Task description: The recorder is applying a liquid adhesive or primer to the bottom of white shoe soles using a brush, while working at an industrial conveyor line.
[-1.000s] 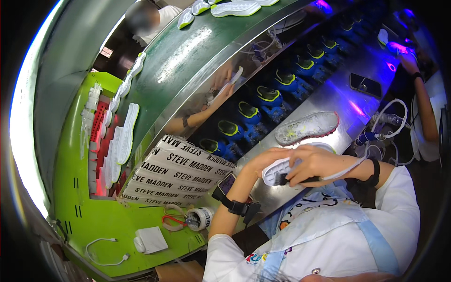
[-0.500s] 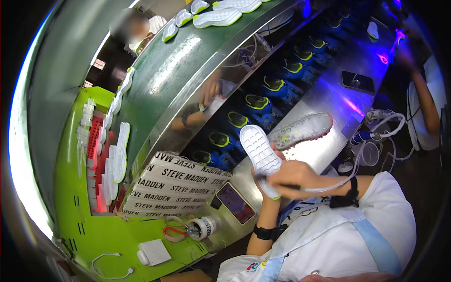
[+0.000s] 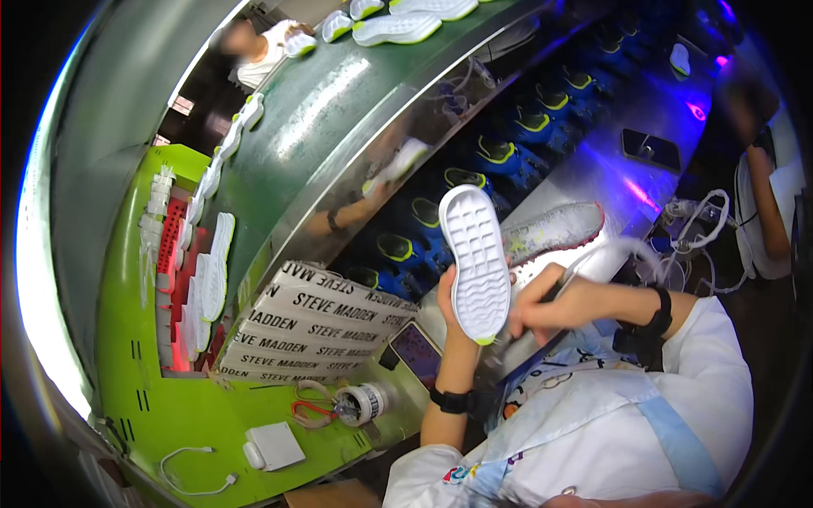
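Head view: the white shoe sole (image 3: pixel 476 262) is being held up above the near side of the metal bench (image 3: pixel 605 190), between the two hands, gripped from behind by the left hand (image 3: pixel 447 298), which is partly being hidden by it. By judgement, the sole is being steadied for close handling along its edge; this is being done well if the back is being firmly supported without being bent, and if the right fingers are being kept light near the rim so that nothing is being scuffed. A narrow, pinched grip is being kept by the right hand (image 3: pixel 555 306), apparently around a dark slim item (image 3: pixel 554 292) whose kind is being blurred; whether the sole's lower right edge is being touched cannot be told. The tread is being turned toward the camera, its white face being patterned with square blocks above and wavy ridges below, its lower tip being edged in yellow-green. Just beyond, a speckled grey shoe-shaped piece (image 3: pixel 555 230) is being supported by the bench. Farther out, blue shoes (image 3: pixel 495 152) with yellow-green collars are being lined up, and more white soles (image 3: pixel 398 30) are being carried on the green belt (image 3: pixel 322 110).
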